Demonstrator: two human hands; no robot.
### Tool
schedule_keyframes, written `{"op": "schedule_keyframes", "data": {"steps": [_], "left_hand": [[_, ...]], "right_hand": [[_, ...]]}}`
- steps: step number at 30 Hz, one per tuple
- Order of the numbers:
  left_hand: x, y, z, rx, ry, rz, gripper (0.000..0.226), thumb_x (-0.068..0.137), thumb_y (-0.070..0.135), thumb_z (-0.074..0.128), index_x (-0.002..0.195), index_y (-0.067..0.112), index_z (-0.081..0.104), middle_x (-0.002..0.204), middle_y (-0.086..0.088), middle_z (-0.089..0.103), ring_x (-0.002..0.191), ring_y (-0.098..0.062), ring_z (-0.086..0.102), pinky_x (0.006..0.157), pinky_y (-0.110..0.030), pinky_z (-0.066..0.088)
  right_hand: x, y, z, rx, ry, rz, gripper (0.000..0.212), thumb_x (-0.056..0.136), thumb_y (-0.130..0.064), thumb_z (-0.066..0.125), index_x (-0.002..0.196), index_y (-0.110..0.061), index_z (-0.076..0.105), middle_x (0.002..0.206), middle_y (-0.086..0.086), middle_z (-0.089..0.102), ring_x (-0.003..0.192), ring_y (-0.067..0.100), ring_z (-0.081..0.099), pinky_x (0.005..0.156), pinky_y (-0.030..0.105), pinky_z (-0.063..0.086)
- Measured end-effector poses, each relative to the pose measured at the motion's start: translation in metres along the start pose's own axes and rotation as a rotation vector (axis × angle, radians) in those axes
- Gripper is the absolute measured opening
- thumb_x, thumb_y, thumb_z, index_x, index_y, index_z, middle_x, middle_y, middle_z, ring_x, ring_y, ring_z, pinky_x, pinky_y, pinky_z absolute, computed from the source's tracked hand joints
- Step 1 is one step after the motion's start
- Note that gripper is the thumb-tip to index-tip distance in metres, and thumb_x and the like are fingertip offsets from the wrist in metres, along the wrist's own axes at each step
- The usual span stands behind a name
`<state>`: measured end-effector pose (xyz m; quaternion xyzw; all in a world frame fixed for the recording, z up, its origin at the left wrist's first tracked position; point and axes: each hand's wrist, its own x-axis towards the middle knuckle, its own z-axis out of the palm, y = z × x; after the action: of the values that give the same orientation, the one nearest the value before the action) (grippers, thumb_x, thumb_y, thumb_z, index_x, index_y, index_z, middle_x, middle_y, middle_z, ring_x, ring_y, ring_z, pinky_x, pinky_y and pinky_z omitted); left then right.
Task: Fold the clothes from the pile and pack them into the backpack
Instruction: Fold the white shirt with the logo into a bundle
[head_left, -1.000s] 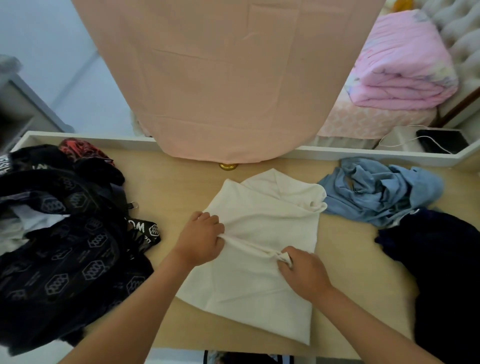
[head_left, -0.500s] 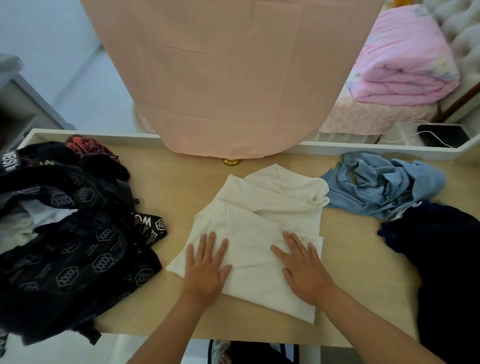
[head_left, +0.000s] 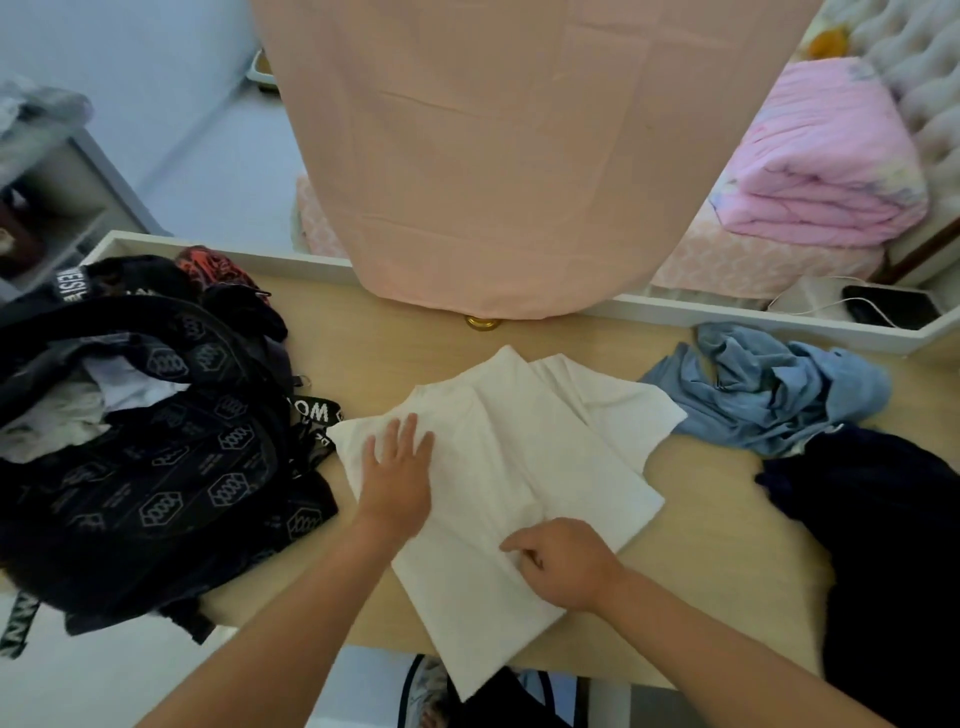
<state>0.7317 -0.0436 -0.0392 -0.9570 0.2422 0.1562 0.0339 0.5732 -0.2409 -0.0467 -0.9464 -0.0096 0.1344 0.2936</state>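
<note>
Left grip (head_left: 397, 470) wide open, fingers (head_left: 410, 434) straight and spread, palm pressed flat onto the left part of the white garment (head_left: 524, 447). Right grip (head_left: 563, 564) curled in, pinching a fold of that same garment near its lower middle.

White garment partly folded across the middle of the bench (head_left: 691, 519), layered in overlapping panels, one corner hanging past the near edge.

Just left of it, black backpack (head_left: 156, 467) with a pale hexagon print, slumped open, pale clothes (head_left: 78, 410) showing in its mouth, a lettered strap (head_left: 311, 410) reaching toward the garment's left corner. Something red and black (head_left: 213, 262) wedged behind the backpack at the far rim.

Right of the white garment, just beside its far corner, crumpled blue garment (head_left: 769, 395). Nearer and further right, heaped dark navy garment (head_left: 883, 545), touching the blue one.

Over the far side of the bench, hanging peach cloth (head_left: 493, 156), small gold knob (head_left: 483, 322) peeking out beneath its hem. Beyond, on a bed (head_left: 753, 265), folded pink quilt (head_left: 821, 171). Dark flat device (head_left: 891, 306) lying past the bench's far right rim.
</note>
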Motion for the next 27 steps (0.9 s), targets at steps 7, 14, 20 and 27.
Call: {"op": "schedule_keyframes", "data": {"steps": [7,14,20,27], "left_hand": [[-0.041,0.028,0.061,-0.154,-0.073,0.161,0.086,0.079,0.087,0.028,0.153,0.047,0.011,0.162,-0.005,-0.005,0.149,-0.036,-0.006,0.111,-0.066,0.009],[-0.005,0.023,0.018,-0.148,0.314,0.214,0.040,0.081,0.060,0.042,0.079,0.031,0.070,0.086,0.005,0.055,0.084,-0.021,0.054,0.091,-0.040,0.036],[0.047,0.087,-0.031,-0.198,0.262,0.382,0.023,0.089,0.030,0.053,0.108,0.024,0.065,0.105,0.002,0.060,0.097,-0.023,0.056,0.085,-0.037,0.039],[0.097,0.172,-0.038,-0.276,0.021,0.512,0.035,0.098,0.025,0.045,0.132,0.020,0.050,0.129,-0.002,0.053,0.115,-0.022,0.049,0.091,-0.039,0.045]], "right_hand": [[-0.008,0.032,-0.009,-0.261,0.063,0.407,0.056,0.091,-0.042,0.045,0.146,-0.032,0.038,0.154,0.004,0.029,0.140,0.025,0.030,0.111,0.050,0.033],[-0.023,0.031,-0.015,-0.181,0.038,0.329,0.050,0.091,-0.053,0.038,0.128,-0.028,0.060,0.114,-0.002,0.055,0.088,0.019,0.063,0.074,0.032,0.051],[0.010,0.078,-0.082,-0.046,0.516,0.655,0.025,0.093,-0.025,0.058,0.118,-0.021,0.060,0.116,0.002,0.056,0.098,0.024,0.061,0.070,0.034,0.048],[0.033,0.118,-0.109,0.806,0.686,1.136,0.060,0.081,-0.022,0.079,0.131,-0.009,0.048,0.123,0.010,0.062,0.105,0.030,0.061,0.080,0.034,0.045]]}}
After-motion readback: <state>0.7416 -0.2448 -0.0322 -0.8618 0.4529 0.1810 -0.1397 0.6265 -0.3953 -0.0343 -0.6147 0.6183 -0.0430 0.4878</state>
